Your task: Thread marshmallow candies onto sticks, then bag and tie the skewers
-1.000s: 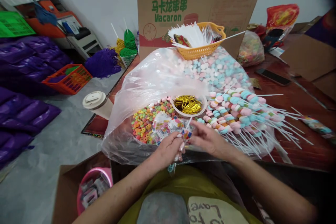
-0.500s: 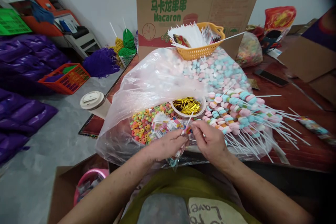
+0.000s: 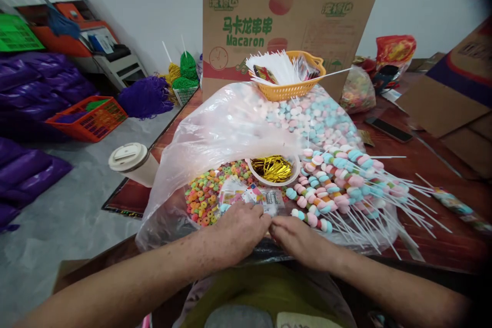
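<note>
My left hand [image 3: 243, 228] is at the front of the table, its fingers curled downward at the near edge of a pile of printed plastic bags [image 3: 246, 193]. Against it, almost fingertip to fingertip, is my right hand [image 3: 298, 238], with its fingers bent and pressed together. Both palms face away, so whatever they may grip is hidden. Ring-shaped coloured candies [image 3: 203, 197] lie left of the bags. A white bowl [image 3: 277, 183] of gold twist ties [image 3: 273, 168] stands just beyond. To the right are stacked marshmallow skewers [image 3: 346, 179] on white sticks.
Loose marshmallows [image 3: 315, 118] lie behind under a clear plastic sheet [image 3: 192, 138]. An orange basket [image 3: 284, 92] holds white sticks and packets. A lidded cup [image 3: 132, 164] stands at the left edge, a phone [image 3: 389, 129] at the right. A large cardboard box [image 3: 246, 66] rises behind.
Both hands have come down toward the table's front edge and turned palms away. The wrapped piece with a white stick that they held no longer shows. The view has shifted slightly.
</note>
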The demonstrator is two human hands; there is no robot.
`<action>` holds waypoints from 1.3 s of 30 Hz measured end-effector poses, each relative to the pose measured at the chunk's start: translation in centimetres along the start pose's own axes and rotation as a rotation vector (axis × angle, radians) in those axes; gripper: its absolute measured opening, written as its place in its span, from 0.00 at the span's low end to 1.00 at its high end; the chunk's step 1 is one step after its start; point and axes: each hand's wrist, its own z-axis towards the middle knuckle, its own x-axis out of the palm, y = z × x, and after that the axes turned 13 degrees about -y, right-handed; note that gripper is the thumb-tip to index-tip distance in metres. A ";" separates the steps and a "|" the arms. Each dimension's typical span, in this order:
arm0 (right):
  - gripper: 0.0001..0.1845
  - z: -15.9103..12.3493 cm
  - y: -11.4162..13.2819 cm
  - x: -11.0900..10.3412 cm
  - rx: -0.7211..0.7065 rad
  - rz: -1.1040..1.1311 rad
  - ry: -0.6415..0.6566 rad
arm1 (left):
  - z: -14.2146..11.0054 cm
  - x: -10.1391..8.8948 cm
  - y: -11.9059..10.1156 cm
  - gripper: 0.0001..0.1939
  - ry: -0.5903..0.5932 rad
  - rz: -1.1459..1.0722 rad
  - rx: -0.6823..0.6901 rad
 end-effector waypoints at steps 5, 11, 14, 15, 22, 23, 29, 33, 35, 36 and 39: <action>0.14 4.0 -0.1 -4.1 0.251 0.264 0.234 | -1.8 2.1 0.6 0.12 -0.372 -0.102 -0.063; 0.08 12.2 -2.8 -6.2 0.175 -0.782 -0.022 | -1.5 4.8 0.8 0.12 -0.640 -1.053 -0.910; 0.06 13.6 -3.3 -5.6 0.206 -0.827 0.027 | -1.2 4.9 0.9 0.13 -0.664 -1.413 -1.101; 0.07 13.5 -3.2 -5.7 0.203 -0.839 0.028 | -1.2 4.8 0.9 0.13 -0.674 -1.480 -1.123; 0.13 7.6 -2.1 -7.6 0.115 -0.781 -0.125 | -0.3 4.9 -0.3 0.13 -0.641 -1.656 -1.086; 0.14 7.1 -2.3 -7.3 0.111 -0.743 -0.174 | -0.1 4.9 -0.6 0.12 -0.641 -1.679 -1.090; 0.16 8.5 -4.4 -6.1 0.168 -0.688 -0.388 | -0.2 4.4 -1.3 0.13 -0.705 -1.674 -1.131; 0.15 7.6 -2.9 -6.3 0.145 -0.597 -0.453 | -0.8 4.2 -1.2 0.12 -0.769 -1.694 -1.168; 0.15 5.8 -1.5 -5.3 0.096 -0.383 -0.358 | -0.9 4.2 -1.3 0.11 -0.774 -1.686 -1.179; 0.15 4.8 -0.9 -4.4 0.073 -0.161 -0.257 | -0.8 4.3 -1.3 0.10 -0.770 -1.671 -1.174; 0.15 2.5 0.5 -1.0 0.187 0.366 -0.124 | -0.5 4.7 -1.7 0.06 -0.746 -1.628 -1.140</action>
